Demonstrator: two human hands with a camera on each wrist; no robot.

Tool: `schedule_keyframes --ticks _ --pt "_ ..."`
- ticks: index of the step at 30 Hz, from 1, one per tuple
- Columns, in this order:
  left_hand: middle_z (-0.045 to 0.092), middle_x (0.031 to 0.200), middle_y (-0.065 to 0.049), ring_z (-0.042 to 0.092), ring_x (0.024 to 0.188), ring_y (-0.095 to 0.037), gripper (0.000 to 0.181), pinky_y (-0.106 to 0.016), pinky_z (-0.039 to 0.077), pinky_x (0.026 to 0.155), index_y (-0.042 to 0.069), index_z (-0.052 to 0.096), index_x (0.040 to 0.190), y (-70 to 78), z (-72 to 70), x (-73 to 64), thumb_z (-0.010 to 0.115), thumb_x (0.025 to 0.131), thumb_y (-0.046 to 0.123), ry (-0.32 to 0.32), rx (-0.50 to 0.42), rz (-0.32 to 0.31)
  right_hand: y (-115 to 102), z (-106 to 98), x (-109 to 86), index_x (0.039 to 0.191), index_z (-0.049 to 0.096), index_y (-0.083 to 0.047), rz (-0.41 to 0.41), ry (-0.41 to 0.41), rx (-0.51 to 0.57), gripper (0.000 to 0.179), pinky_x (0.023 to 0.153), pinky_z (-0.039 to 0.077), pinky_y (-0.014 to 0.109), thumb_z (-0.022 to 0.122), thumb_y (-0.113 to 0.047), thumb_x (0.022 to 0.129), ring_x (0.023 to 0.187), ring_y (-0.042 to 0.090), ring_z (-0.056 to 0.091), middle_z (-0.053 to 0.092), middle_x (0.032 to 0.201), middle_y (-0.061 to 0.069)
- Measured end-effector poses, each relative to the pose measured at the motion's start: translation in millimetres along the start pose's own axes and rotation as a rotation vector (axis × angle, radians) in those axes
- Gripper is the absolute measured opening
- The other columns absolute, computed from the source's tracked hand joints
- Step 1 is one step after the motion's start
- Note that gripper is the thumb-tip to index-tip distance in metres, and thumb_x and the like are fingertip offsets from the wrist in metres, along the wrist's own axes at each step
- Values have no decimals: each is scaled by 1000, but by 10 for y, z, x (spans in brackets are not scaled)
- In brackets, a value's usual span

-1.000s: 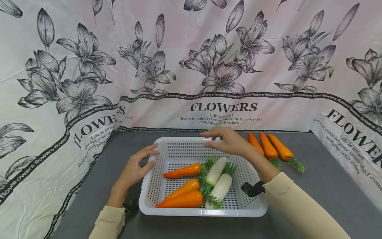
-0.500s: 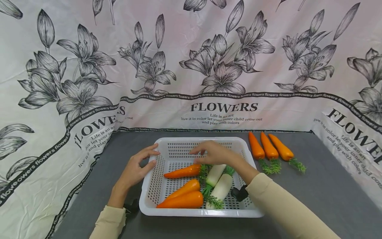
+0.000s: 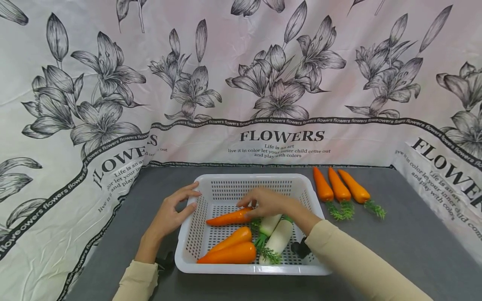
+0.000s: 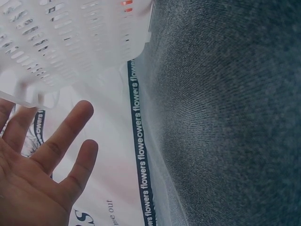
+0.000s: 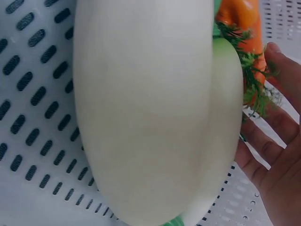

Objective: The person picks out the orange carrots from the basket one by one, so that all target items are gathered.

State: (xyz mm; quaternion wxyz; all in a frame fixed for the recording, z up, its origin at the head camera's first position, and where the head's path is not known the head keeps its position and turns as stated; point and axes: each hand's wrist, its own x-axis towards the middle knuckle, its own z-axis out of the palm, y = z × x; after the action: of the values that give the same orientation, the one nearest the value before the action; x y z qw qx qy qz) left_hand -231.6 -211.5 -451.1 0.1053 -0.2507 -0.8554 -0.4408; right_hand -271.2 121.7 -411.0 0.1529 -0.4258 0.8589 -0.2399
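Note:
My left hand (image 3: 175, 211) rests its fingertips on the left rim of a white perforated plastic basket (image 3: 291, 269), fingers spread and fairly straight. Inside the basket, my right hand (image 3: 265, 201) reaches over the leafy end of the upper carrot (image 3: 226, 218), thumb on the near side and fingers on the far side. The carrot lies sideways, its tip pointing left. Two more carrots (image 3: 235, 253) lie below it. Next to them are two white radishes (image 3: 281, 238) with green tops, partly under the right hand. One radish (image 5: 146, 113) fills much of the right wrist view.
Three orange carrots (image 3: 339, 190) with green leaves lie on the grey table (image 3: 391, 251) to the right of the basket. A white cloth with a flower print (image 3: 280, 144) hangs behind and along both sides.
My right hand has moved from above the basket's far rim down and left into the basket, onto the upper carrot. The left hand has stayed at the rim.

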Motion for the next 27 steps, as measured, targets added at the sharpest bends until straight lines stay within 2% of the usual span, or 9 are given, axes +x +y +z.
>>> schedule_keyframes --ticks 5,12,20,27 --pt "52 155 -2 50 142 -31 30 -56 48 101 18 70 127 -2 5 -7 65 98 18 0 0 -6 30 45 5 129 71 -10 19 -22 -17 39 94 56 36 75 -23 92 108 19 69 73 126 4" --pt "52 155 -2 50 142 -30 29 -52 50 101 18 70 126 -6 3 -6 65 97 18 2 -1 -1 78 96 11 131 69 -7 17 -44 -9 40 91 56 30 74 -21 94 106 15 68 72 130 5" --pt "52 155 -2 50 142 -31 30 -54 50 101 17 70 127 -18 7 -9 65 98 17 -1 -5 4 61 91 14 129 71 -9 22 -11 -26 41 86 55 28 77 -23 91 95 12 65 73 124 4" --pt "52 155 -2 50 142 -31 30 -53 50 100 16 70 127 -5 2 -8 65 98 18 2 -5 1 2 7 4 130 70 -8 5 30 18 42 84 54 25 77 -23 91 93 11 63 74 122 5"
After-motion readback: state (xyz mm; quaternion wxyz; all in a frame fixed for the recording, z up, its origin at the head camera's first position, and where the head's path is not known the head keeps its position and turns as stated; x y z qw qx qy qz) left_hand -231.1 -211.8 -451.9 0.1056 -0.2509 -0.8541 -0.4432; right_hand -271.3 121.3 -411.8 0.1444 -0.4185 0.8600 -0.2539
